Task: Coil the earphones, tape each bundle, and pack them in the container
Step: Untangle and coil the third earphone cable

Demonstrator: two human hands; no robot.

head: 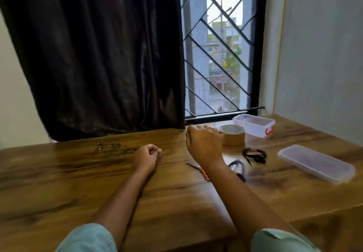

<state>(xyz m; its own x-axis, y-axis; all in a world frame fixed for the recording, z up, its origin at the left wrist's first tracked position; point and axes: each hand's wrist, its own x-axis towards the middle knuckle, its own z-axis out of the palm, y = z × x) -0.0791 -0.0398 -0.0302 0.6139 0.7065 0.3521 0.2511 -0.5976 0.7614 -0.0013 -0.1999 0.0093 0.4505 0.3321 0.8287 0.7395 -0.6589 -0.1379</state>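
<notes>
Early days imo: container (253,128) looks empty; two coiled earphones (254,154) lie near the tape (232,136), a loose earphone (110,147) sprawls beside my left hand (146,156). It and my right hand (203,143) are both curled; can't tell if either holds anything.

The table (176,196) is brown wood-grain with a smooth, faintly glossy face. The curtain (98,55) is dark cloth with a satin sheen. The grille (225,41) looks like black painted metal. The container (255,131) is clear glossy plastic with a red plastic clasp; the lid (316,163) is clear, slightly cloudy plastic. The tape (232,138) is brown and shiny. The scissors (198,170) have metal blades and orange plastic handles. The earphones (254,154) have dull black cable. The sleeves (88,240) are pale green cloth. The wall (324,55) is matt.
</notes>
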